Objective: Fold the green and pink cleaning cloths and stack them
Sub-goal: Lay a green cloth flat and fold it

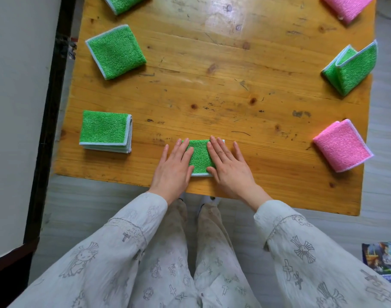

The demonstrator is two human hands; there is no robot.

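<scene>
A wooden table (212, 70) with an orange-yellow varnish is seen from above; its top is marked by knots, dark scuffs and scratches, and a patch of glare is reflected near its far edge. The floor (83, 210) is laid in pale grey boards, on which a printed packet (383, 261) is seen at the right. A pale wall (14, 107) edged by a dark frame (47, 121) is noted along the left.
</scene>
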